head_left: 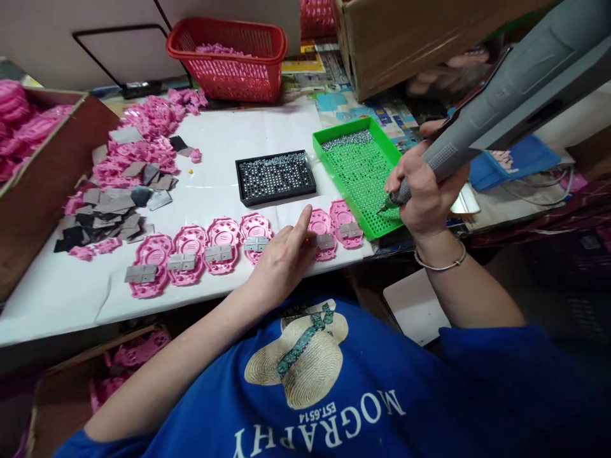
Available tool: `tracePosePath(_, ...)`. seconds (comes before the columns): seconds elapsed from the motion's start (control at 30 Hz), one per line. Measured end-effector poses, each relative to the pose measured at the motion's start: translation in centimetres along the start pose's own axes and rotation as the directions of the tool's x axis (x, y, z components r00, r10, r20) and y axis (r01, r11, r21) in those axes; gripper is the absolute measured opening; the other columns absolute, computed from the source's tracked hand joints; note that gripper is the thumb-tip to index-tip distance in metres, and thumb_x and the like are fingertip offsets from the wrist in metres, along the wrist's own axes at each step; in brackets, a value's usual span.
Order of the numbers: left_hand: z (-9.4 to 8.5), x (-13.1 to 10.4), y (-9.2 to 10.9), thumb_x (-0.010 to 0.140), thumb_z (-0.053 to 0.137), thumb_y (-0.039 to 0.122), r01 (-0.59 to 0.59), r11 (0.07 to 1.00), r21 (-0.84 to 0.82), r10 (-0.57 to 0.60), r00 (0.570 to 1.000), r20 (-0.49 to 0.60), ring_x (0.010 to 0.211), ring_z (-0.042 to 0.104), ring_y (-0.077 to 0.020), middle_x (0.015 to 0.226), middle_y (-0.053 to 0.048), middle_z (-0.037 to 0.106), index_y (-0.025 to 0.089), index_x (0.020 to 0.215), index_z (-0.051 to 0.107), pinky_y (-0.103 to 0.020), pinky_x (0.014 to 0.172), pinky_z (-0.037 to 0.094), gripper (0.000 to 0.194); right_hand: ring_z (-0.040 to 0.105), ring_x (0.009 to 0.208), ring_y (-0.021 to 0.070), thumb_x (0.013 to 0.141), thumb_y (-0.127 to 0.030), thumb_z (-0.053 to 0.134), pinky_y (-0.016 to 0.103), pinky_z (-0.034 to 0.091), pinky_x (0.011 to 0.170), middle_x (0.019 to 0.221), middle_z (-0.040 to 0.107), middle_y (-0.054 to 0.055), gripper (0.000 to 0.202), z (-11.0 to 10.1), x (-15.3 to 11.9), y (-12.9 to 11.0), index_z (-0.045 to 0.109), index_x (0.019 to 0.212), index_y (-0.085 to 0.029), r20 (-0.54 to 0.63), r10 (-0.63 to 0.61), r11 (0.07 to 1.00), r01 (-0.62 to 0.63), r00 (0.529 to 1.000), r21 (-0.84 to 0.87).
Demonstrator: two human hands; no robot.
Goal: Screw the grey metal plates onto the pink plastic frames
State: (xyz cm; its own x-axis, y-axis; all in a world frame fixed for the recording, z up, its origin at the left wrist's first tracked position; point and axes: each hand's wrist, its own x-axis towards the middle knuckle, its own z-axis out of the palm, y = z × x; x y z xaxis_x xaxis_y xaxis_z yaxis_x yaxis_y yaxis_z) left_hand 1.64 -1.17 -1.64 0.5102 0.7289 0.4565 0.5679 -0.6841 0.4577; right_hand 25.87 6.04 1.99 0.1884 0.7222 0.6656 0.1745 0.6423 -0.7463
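Note:
My right hand is wrapped around a grey electric screwdriver, slanting down to the left. Its bit points into a green screw tray with rows of holes and a heap of small screws at its far end. My left hand rests at the row of pink plastic shells, its index finger stretched out and the other fingers partly hidden. On either side of it are a pink shell and another pink shell, each with a grey plate across it. Whatever lies under the hand is hidden.
A black screw tray sits behind the row. At the left are loose grey plates, a pile of pink parts and a cardboard box. A red basket and large carton stand behind.

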Motion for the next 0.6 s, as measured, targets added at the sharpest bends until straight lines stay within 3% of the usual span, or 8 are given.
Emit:
tracePosePath(0.37,0.15,0.02,-0.13,0.096,0.051,0.016,-0.003,1.000,0.000,0.003,1.000,-0.009,0.082,0.065,-0.0155,0.101,-0.010,0.070,0.016,0.158,0.013,-0.029,0.077,0.056,0.073,0.045,0.042,0.0107,0.078,-0.050,0.075,0.027,0.037,0.042,0.061,0.051,-0.007,0.037,0.52,0.17,-0.72,0.057,0.106,-0.032,-0.040,-0.014,0.996,0.017,0.999,0.090)
tracePosePath(0.6,0.13,-0.01,-0.10,0.096,0.051,0.016,-0.004,1.000,-0.009,0.004,1.000,-0.011,0.082,0.065,-0.0155,0.102,-0.010,0.070,0.018,0.158,0.012,-0.029,0.077,0.056,0.074,0.043,0.041,0.0095,0.079,-0.050,0.075,0.027,0.036,0.040,0.062,0.052,-0.008,0.040,0.47,0.20,-0.61,0.057,0.111,-0.033,-0.034,-0.030,0.995,0.033,0.999,0.096)
